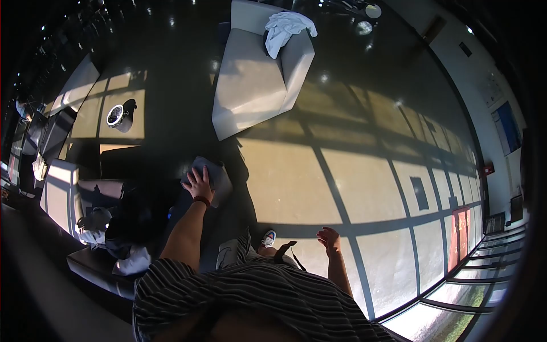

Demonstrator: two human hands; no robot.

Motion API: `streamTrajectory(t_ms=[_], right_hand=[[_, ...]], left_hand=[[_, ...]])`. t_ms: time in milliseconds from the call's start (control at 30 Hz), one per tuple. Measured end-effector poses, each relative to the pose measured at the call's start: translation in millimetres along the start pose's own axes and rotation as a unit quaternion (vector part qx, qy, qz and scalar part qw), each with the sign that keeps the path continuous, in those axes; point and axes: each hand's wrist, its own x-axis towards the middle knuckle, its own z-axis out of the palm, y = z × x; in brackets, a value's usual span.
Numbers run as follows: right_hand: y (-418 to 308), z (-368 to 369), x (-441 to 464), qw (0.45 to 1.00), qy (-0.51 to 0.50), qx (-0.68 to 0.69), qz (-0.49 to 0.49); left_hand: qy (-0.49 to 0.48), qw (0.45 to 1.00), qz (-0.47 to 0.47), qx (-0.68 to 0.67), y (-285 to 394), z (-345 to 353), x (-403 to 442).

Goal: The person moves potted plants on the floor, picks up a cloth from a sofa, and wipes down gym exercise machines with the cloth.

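My left hand (199, 184) lies with its fingers spread over a grey, angular, box-like piece (219, 175), perhaps a stool or the end of a seat. A dark red bracelet (201, 200) circles that wrist. Off to the right, my right hand (329, 239) hangs in the air above the sunlit floor, fingers loosely bent and apart, holding nothing that I can see. Below, between my hands, one shoe (268, 238) shows on the floor beside my light trousers.
Ahead stands a pale angular sofa (249, 77) with a white cloth (286, 29) over its back. Dark seating (102, 191) on the left bears clothes and bags. A round white-rimmed object (115, 115) is farther left. A red mat (459, 236) lies near the windows at right.
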Motion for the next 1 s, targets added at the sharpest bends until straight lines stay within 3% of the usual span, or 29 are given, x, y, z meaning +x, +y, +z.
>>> streamTrajectory(t_ms=[167, 367, 633, 900, 967, 1000], right_hand=[[-39, -9, 49, 0.999, -0.018, -0.031, 0.024], [-83, 39, 103, 0.992, -0.103, -0.068, 0.014], [-138, 153, 157, 0.978, -0.189, -0.094, -0.007], [-227, 310, 201, 0.936, -0.296, -0.189, -0.038], [-244, 345, 212, 0.925, -0.317, -0.199, -0.067], [-255, 360, 210, 0.922, -0.329, -0.191, -0.078]], left_hand=[[-0.037, 0.999, -0.039, -0.005, 12, -18, 5], [-0.038, 0.995, -0.091, -0.026, 26, -28, 25], [0.004, 0.998, -0.014, -0.059, 21, -33, 50], [-0.028, 0.990, 0.090, -0.108, 25, -29, 101], [-0.034, 0.983, 0.035, -0.179, 30, -4, 133], [-0.104, 0.937, -0.027, -0.333, 33, -9, 150]])
